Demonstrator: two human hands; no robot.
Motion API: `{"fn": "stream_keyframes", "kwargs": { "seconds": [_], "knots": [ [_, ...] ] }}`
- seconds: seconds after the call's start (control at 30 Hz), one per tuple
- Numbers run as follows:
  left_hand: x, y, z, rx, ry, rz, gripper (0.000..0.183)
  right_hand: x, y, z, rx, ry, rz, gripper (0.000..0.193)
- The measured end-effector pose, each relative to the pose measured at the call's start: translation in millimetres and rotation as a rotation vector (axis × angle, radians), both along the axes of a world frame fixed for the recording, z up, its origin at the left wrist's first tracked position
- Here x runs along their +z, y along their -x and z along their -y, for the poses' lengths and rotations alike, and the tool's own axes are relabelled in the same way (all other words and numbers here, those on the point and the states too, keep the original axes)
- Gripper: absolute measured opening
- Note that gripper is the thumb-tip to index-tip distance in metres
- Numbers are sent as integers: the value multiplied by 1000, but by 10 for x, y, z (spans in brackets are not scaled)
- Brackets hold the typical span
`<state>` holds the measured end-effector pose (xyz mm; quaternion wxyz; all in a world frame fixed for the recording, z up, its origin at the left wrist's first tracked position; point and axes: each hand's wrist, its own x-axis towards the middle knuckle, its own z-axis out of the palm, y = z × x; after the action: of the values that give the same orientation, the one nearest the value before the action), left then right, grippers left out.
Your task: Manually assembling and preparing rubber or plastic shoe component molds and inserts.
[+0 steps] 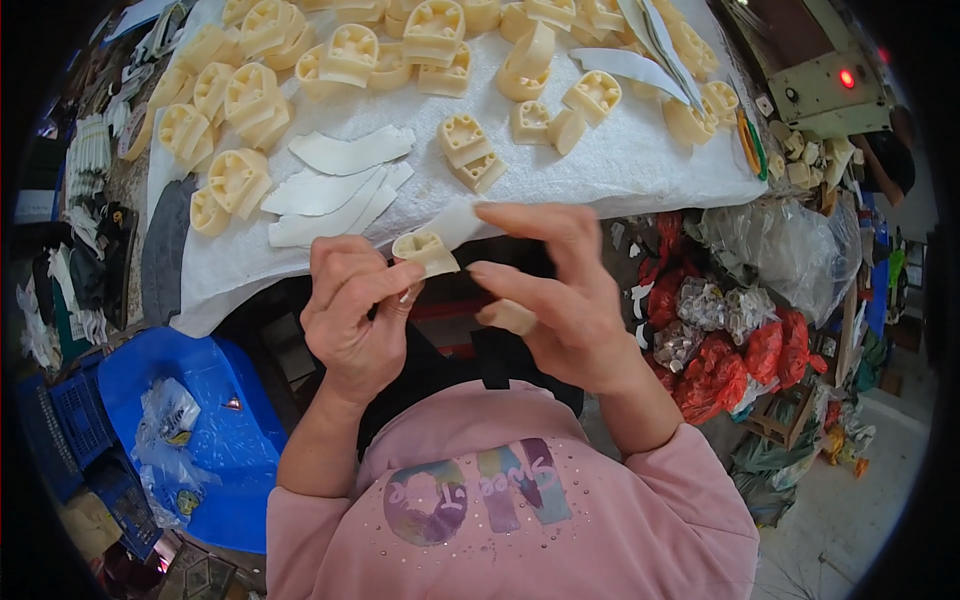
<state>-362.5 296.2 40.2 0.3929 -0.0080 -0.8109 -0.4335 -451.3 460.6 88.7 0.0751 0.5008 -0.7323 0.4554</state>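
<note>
My left hand (357, 310) is closed on a cream plastic shoe heel (428, 255), its hollow face turned up between thumb and fingers. A white strip (457, 222) sticks out from the heel's far side toward my right hand (565, 290). The right fingers are spread and slightly blurred; the index fingertip meets the strip's end, and no grip on it shows. A beige wrap (509, 316) covers one right finger. Just beyond my hands, curved white strips (335, 190) lie stacked on the white cloth (400, 120). A pair of cream heels (470, 152) stands to their right.
Many more heels (435, 35) crowd the table's far side, with long white strips (640, 70) among them. A blue plastic chair (225, 440) holding clear bags is at left. Red bags (715, 375) lie at right, below a machine with a red light (846, 78).
</note>
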Motion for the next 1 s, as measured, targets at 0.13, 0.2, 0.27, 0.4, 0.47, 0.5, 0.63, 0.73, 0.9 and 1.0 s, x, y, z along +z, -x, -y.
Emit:
{"fn": "stream_keyframes", "kwargs": {
  "seconds": [0.13,0.2,0.27,0.4,0.47,0.5,0.63,0.73,0.9,1.0],
  "knots": [
    [53,-27,17,-53,-99,-44,27,-348,-145,-153,12,193,675,23],
    [84,-23,-75,-124,-171,-117,27,-434,-341,-103,-71,349,1074,25],
    [95,-11,-137,-227,-214,-115,29,-478,-390,-62,-42,378,1120,27],
    [72,-17,-144,-364,-88,-96,30,-407,-359,-67,40,548,1298,25],
    [86,-25,-146,-317,74,-54,29,-371,-368,-95,-35,507,1287,23],
    [85,-19,-155,-320,72,-52,29,-345,-367,-105,-39,508,1288,23],
    [110,34,-219,-232,254,-32,24,-279,-355,-97,-32,428,1230,20],
    [167,56,-263,-176,355,10,21,-252,-317,-96,-76,259,1017,21],
    [170,63,-222,-164,423,114,19,-230,-248,-88,-119,-66,737,23],
    [108,54,-190,-208,329,79,18,-263,-123,-134,23,28,677,25]
  ]
}}
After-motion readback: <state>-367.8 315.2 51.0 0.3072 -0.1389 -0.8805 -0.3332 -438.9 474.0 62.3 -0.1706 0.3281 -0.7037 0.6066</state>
